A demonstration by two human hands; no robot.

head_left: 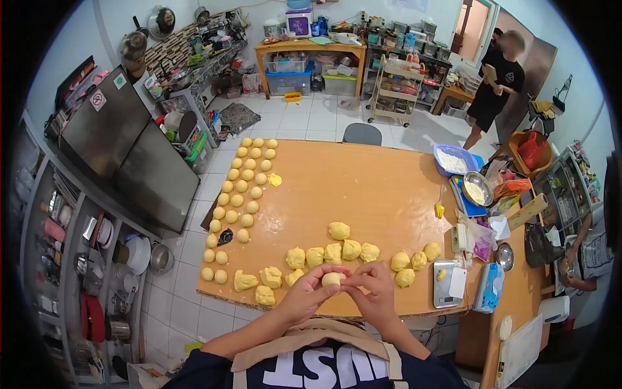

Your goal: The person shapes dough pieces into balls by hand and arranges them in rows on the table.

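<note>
My left hand (310, 294) holds a pale yellow dough ball (333, 279) above the table's near edge. The fingers of my right hand (374, 290) are pinched together at the ball's right side. Rough dough lumps (295, 258) lie just beyond my hands, with more to their left and right. Smooth round dough balls (240, 186) stand in rows along the left edge of the wooden table (350, 188). A flattened yellow bit (275, 179) lies beside these rows, and a small black item (225, 237) sits among them.
At the right are a scale (447, 295), a blue wipes pack (489, 288), a flour basket (452, 160) and a metal bowl (477, 188). A grey stool (362, 134) stands behind the table. One person (502, 84) stands at the back right; another person's arms (576, 259) show at the right.
</note>
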